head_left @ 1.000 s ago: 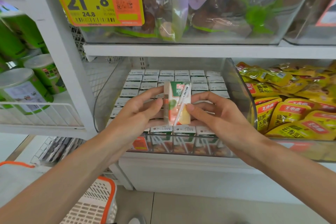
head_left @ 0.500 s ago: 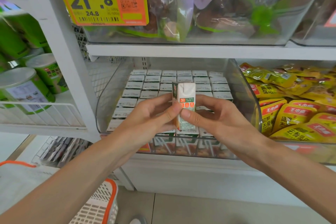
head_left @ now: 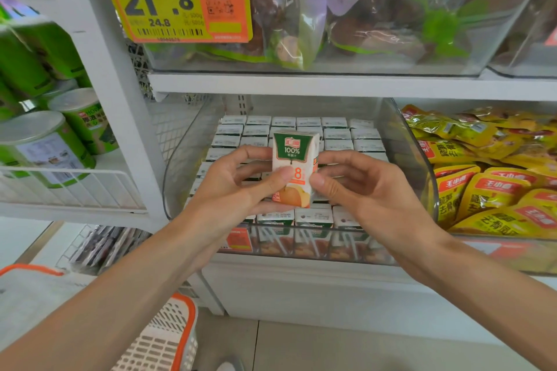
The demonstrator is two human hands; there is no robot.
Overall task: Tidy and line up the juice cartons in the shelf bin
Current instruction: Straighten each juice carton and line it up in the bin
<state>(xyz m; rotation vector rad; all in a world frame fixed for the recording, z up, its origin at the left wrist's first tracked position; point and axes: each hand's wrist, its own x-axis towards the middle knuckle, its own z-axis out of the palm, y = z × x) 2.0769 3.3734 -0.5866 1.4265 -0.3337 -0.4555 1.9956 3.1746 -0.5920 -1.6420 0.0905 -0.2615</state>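
So the left hand and right hand both pinch the small white-and-green juice carton, upright between them. The clear plastic shelf bin sits just behind and below, neither hand nearer.

Held juice carton turned about its upright axis. One second ago the face with the straw was toward the camera. Half a second ago it was a narrow white side panel. Now it is the front, with a green 100% band and a fruit picture. Left hand: thumb has shifted from the carton's left edge onto the front face, at 7 o'clock. Right hand: thumb, earlier over the straw, now pinches the edge at 4 o'clock.
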